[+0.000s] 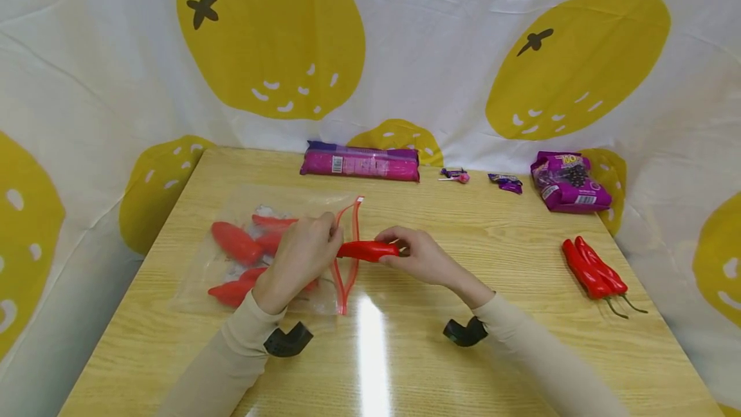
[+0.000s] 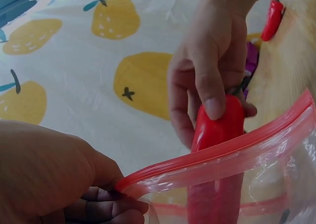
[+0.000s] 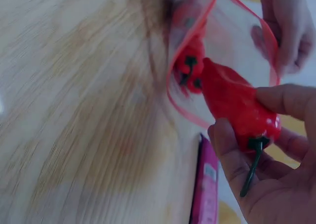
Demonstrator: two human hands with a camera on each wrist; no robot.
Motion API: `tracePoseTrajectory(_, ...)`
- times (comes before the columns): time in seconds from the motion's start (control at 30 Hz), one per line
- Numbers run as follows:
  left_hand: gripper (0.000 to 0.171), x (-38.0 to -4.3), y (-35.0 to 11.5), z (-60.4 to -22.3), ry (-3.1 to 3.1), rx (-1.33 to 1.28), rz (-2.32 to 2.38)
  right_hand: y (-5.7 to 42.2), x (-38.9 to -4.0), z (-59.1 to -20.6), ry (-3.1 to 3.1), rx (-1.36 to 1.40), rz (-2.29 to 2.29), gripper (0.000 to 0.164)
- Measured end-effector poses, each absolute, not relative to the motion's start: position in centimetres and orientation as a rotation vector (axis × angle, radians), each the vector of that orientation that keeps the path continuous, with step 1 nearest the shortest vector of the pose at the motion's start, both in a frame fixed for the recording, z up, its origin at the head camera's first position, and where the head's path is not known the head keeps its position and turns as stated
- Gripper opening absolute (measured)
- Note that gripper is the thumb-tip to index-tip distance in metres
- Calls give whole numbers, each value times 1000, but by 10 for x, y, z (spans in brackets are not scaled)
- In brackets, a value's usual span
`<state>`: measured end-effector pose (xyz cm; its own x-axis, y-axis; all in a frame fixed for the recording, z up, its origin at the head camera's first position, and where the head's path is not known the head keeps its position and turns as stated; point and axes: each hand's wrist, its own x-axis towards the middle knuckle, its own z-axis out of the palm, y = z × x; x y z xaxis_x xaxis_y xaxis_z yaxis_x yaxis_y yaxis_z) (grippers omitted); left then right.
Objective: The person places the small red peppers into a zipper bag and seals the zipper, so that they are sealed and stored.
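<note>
A clear zip bag (image 1: 193,278) with a red zip edge lies on the table, several red peppers (image 1: 236,243) inside it. My left hand (image 1: 307,250) pinches the red rim (image 2: 197,159) of the bag's mouth and lifts it, so the mouth gapes. Between thumb and fingers, my right hand (image 1: 425,256) grips one red pepper (image 3: 237,103) near its green stem (image 3: 253,167). The pepper's pointed tip faces left into the bag's mouth. In the left wrist view its lower part shows through the clear plastic.
Two red peppers (image 1: 593,269) lie at the table's right side. Along the back are a long purple packet (image 1: 361,163), a lollipop (image 1: 462,177), small purple wrapped sweets (image 1: 506,182) and a purple bag (image 1: 570,182). A patterned cloth (image 1: 428,50) hangs behind the table.
</note>
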<state>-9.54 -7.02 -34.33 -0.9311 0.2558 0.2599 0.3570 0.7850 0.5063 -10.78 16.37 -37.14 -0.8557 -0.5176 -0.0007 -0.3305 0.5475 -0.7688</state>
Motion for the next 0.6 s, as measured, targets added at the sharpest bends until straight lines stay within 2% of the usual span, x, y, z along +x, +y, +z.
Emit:
tracePoseTrajectory(0.13, 13, -95, -71, -343, -2800, -489, -828, 138, -112, -376, 2496, -845, -1176, 38)
tracePoseTrajectory(0.27, 15, -95, -71, -344, -2774, -511, -796, 119, -115, -382, 2456, -915, -1199, 37)
tracePoseTrajectory(0.6, 19, -95, -72, -344, -2723, -519, -796, 85, -115, -398, 2393, -879, -1300, 32)
